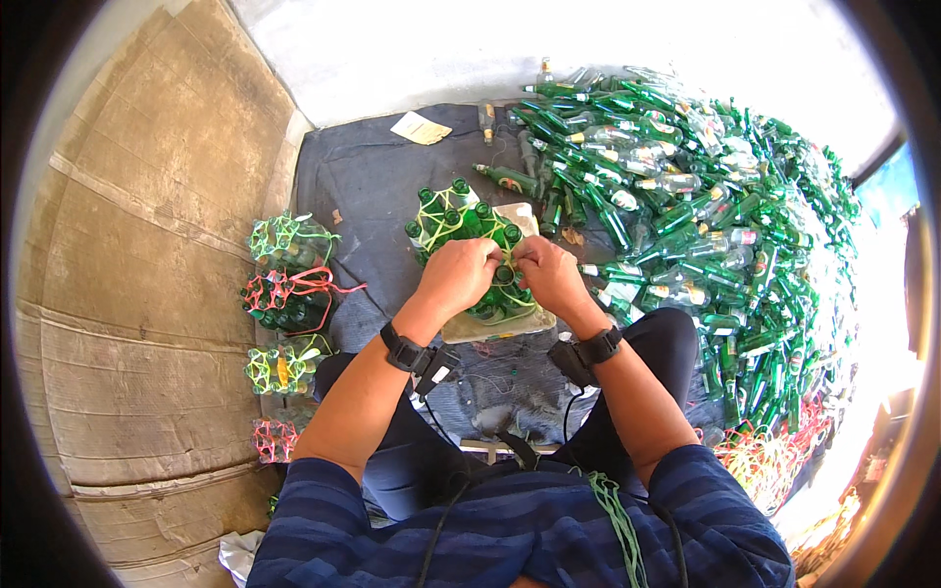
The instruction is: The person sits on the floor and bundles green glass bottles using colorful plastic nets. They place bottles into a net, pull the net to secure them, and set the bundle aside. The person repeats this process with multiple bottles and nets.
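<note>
Several green glass bottles [448, 220] stand upright in a tight cluster before me. Yellow plastic twine [434, 230] is woven around and between their necks. My left hand [466, 263] and my right hand [545, 269] meet above the right side of the cluster, fingertips pinching the yellow twine. The hands partly cover the bottles beneath them, and the exact grip of the fingers is hidden. Under the cluster lies a pale, worn board or block [459, 331], showing at the front and right. Both wrists wear black straps with small boxes.
A large heap of mostly green glass bottles [662, 191] fills the right side. Bottle bundles tied with green [283, 237], red [273, 294] and yellow twine [279, 370] line the cardboard-covered wall [140, 294]. Loose coloured twine [772, 456] piles at lower right. A paper [420, 128] lies behind.
</note>
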Action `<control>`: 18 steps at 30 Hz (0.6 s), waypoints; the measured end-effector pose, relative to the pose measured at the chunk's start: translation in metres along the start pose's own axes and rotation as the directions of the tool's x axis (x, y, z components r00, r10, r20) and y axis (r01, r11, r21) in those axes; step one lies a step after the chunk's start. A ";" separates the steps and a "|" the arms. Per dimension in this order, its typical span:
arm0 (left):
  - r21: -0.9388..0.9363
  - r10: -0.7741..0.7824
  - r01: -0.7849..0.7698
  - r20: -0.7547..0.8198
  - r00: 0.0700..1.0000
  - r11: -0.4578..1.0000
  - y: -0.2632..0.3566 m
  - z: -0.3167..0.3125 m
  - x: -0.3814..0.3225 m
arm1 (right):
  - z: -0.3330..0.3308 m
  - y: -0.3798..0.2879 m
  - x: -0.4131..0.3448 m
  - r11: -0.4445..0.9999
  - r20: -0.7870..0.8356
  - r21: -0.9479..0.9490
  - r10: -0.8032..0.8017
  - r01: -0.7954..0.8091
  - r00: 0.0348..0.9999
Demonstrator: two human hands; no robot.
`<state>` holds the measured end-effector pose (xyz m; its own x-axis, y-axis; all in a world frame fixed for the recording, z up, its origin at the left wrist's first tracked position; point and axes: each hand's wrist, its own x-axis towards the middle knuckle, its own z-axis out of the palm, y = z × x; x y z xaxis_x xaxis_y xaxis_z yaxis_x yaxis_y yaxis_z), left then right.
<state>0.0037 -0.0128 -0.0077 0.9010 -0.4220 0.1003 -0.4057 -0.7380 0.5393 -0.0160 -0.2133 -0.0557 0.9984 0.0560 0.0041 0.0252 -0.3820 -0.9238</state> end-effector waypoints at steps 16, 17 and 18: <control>0.145 0.090 -0.095 0.040 0.995 0.985 -0.006 0.005 -0.001 | 0.015 0.011 0.004 0.779 0.168 0.547 0.257 -0.307 0.952; 0.171 0.094 -0.099 0.037 0.995 0.980 -0.006 0.005 -0.001 | 0.015 0.008 0.003 0.782 0.169 0.548 0.243 -0.297 0.955; 0.196 0.098 -0.103 0.035 0.995 0.975 -0.005 0.006 -0.001 | 0.014 0.006 0.003 0.786 0.171 0.549 0.229 -0.286 0.958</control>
<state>0.0038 -0.0118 -0.0154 0.8511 -0.5103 0.1236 -0.5184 -0.7794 0.3519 -0.0135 -0.2021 -0.0663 0.9539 0.1235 -0.2734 -0.2932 0.1902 -0.9370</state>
